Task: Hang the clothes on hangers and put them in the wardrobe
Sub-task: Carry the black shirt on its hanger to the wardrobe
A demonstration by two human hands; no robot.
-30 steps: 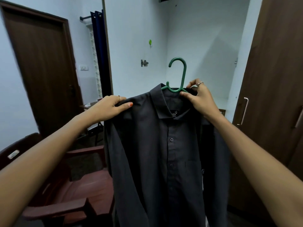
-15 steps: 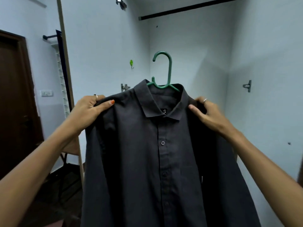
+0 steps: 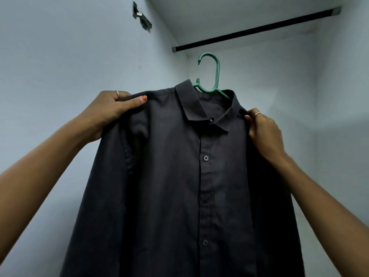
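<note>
Two hands hold one shirt point(image 3: 179, 176) | left hand point(image 3: 111, 110) pinches a shoulder | right hand point(image 3: 263, 130) grips the other (green hanger point(image 3: 211, 76) inside) | rail point(image 3: 257, 31) above

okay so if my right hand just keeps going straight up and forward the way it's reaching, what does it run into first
Probably the dark rail overhead. The right hand grips the shirt at the shoulder, below the rail, with only bare wall between them in view. Depth is unclear, so it might reach the back wall first.

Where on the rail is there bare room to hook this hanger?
The whole visible rail is bare, from its left bracket to its right end. The hanger hook sits below it. Both hands, left and right, grip the shirt shoulders.
</note>
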